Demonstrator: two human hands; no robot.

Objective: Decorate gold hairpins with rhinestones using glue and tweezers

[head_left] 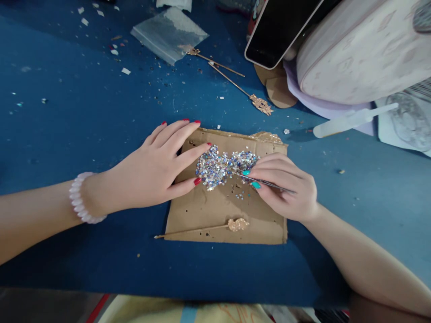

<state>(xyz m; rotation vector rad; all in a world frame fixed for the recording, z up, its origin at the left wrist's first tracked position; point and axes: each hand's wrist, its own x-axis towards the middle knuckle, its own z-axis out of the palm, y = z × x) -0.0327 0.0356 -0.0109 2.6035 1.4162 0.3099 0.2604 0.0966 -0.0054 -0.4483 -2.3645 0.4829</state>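
My left hand [171, 163] lies with its fingers spread over the left part of a cardboard piece [202, 215], thumb and index finger at the edge of a heap of glittering rhinestones [212, 168]. The fingers of my right hand [286, 181] pinch a pair of thin metal tweezers [269, 183]. Their tips reach in between the two lobes of the rhinestone heap; whether they grip a stone is too small to tell. Below the heap a few loose stones [240, 196] are scattered. A gold hairpin [237, 224] with an ornate head lies along the cardboard's near edge.
Beyond the cardboard are two more gold ornate sticks [261, 104] and a clear plastic bag [170, 33]. A phone [283, 29], a large pale round case [357, 49] and a white tapered applicator [350, 122] lie at right. Small bits litter the blue table [84, 112].
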